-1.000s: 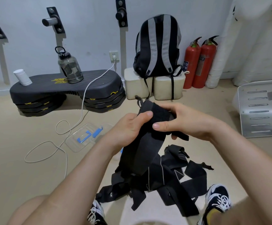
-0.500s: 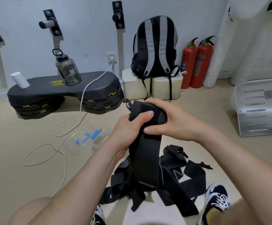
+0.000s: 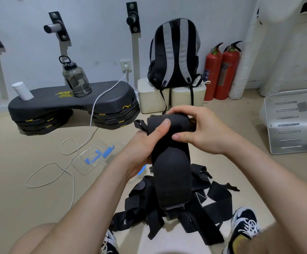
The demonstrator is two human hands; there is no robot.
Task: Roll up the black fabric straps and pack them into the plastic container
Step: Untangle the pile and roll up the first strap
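Observation:
I hold a wide black fabric strap (image 3: pixel 171 173) up in front of me, its top end curled into a small roll. My left hand (image 3: pixel 145 143) grips the roll from the left, thumb across its front. My right hand (image 3: pixel 200 131) grips it from the right, fingers over the top and thumb underneath. The strap's padded lower part hangs down onto a tangled pile of black straps (image 3: pixel 209 213) on the floor between my shoes. The clear plastic container (image 3: pixel 86 162) with blue clips lies on the floor to the left, partly hidden by my left arm.
A white cable (image 3: pixel 70 162) loops over the floor by the container. Behind stand a black step platform (image 3: pixel 112 99) with a water jug (image 3: pixel 75 79) and white bottle (image 3: pixel 21 90), a backpack (image 3: pixel 174 55), two fire extinguishers (image 3: pixel 220 70) and a metal panel (image 3: pixel 293 121) at right.
The rolled end has grown a little thicker and both hands have shifted round it. The strap hangs straighter, with its padded part lifted clear of the pile.

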